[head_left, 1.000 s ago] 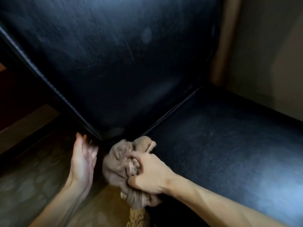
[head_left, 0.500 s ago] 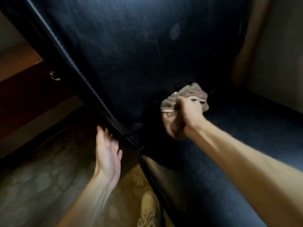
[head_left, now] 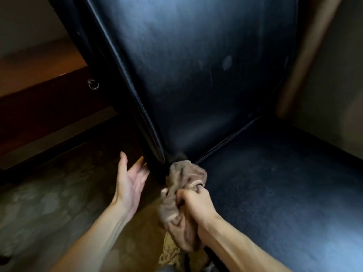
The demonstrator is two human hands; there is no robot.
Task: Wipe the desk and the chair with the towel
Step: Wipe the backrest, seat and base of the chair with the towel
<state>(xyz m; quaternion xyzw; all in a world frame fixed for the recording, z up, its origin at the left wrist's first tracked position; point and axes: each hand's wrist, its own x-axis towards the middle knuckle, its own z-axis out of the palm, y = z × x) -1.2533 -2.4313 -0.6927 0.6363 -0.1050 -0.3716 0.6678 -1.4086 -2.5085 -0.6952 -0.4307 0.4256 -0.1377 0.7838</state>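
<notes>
A black leather chair fills the view, its backrest (head_left: pixel 196 75) upright and its seat (head_left: pixel 275 183) at the lower right. My right hand (head_left: pixel 196 205) grips a crumpled brown towel (head_left: pixel 182 193) at the seat's near left corner, where seat and backrest meet. My left hand (head_left: pixel 130 181) is open with fingers straight, palm turned toward the chair, its fingertips at the backrest's lower left edge. The wooden desk (head_left: pixel 39 75) shows at the left, behind the chair.
A metal ring pull (head_left: pixel 93 84) hangs on the desk's dark front. Patterned carpet (head_left: pixel 49 203) covers the floor at the lower left. My shoe (head_left: pixel 170 254) is just below the towel. A pale wall (head_left: pixel 334 95) stands behind the seat.
My right hand has dragged the towel from the middle of the seat-back seam down to the near left corner. My left hand has stayed open beside the backrest edge.
</notes>
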